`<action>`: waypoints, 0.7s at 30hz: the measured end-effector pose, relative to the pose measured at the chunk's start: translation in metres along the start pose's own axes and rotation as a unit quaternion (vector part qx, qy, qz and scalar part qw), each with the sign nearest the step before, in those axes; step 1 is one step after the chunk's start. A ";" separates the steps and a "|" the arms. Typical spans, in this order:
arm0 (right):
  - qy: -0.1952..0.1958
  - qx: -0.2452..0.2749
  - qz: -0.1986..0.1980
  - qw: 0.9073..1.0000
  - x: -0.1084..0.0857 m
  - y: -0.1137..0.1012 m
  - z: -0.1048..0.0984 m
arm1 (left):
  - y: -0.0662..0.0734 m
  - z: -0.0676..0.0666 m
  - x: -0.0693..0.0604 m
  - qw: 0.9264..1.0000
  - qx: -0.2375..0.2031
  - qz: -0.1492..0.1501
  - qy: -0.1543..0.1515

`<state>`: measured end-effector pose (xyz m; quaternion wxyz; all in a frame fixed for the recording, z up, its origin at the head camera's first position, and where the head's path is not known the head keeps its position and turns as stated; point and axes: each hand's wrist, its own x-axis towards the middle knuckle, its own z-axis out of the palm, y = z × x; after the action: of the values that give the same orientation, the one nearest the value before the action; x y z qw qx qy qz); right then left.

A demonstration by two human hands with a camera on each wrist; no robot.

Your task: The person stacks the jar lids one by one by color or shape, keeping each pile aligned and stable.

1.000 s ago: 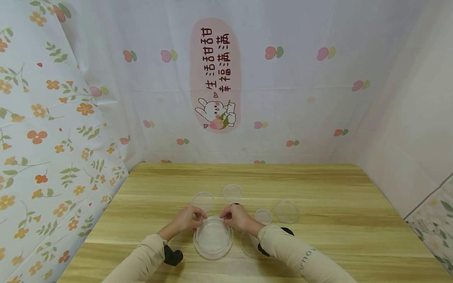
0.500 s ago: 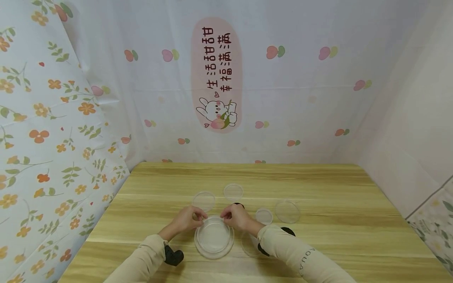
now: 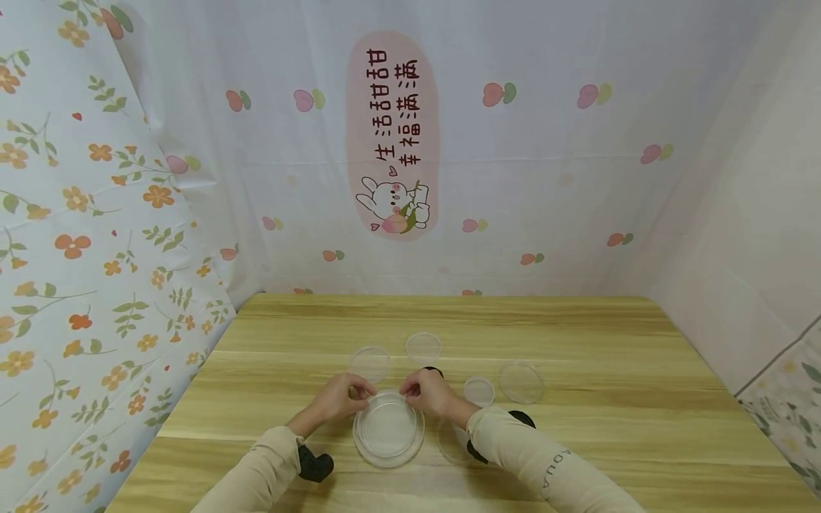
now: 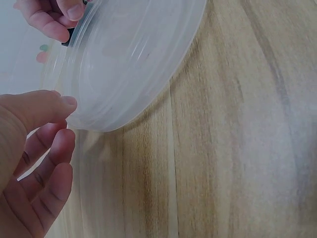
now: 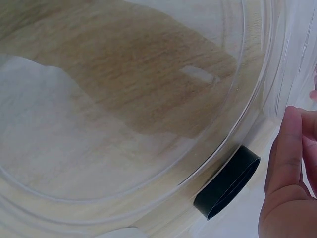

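In the head view, a clear round dish (image 3: 388,429) sits left of centre on the surface (image 3: 577,342), toward its front edge, between the left hand (image 3: 340,395) and the right hand (image 3: 430,394). Each hand's thumb and forefinger pinch the dish's far rim; the left wrist view shows the left hand's other fingers curled and apart. The right hand's remaining fingers are partly hidden. A smaller ring shows inside a wider one; I cannot tell whether these are two stacked pieces.

The step in hand looks like lining up or fitting the rim. The next move probably calls for even pressure along the near side, without skewing it. Being round, the dish has no long axis; its broad face points up, though a slight tilt cannot be ruled out. Toward the surface's back edge lie two clear discs (image 3: 370,365) (image 3: 423,347).
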<state>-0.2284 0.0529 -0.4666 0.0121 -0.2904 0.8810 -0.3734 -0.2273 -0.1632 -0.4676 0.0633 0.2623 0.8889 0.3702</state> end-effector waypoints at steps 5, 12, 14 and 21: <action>-0.001 -0.005 -0.008 1.000 0.001 0.001 0.001 | -0.001 0.000 -0.001 1.000 0.001 0.004 0.008; -0.007 0.006 -0.009 1.000 0.001 0.001 0.000 | -0.002 0.001 -0.002 1.000 -0.001 0.006 0.013; -0.012 0.019 -0.003 1.000 0.001 0.001 -0.001 | -0.002 0.001 -0.002 1.000 -0.002 0.005 0.013; -0.015 0.049 0.020 0.998 0.008 -0.001 -0.007 | -0.001 -0.004 -0.003 1.000 -0.018 -0.001 0.025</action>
<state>-0.2360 0.0525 -0.4591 0.0475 -0.2772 0.8672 -0.4109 -0.2259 -0.1679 -0.4653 0.0465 0.2512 0.8835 0.3926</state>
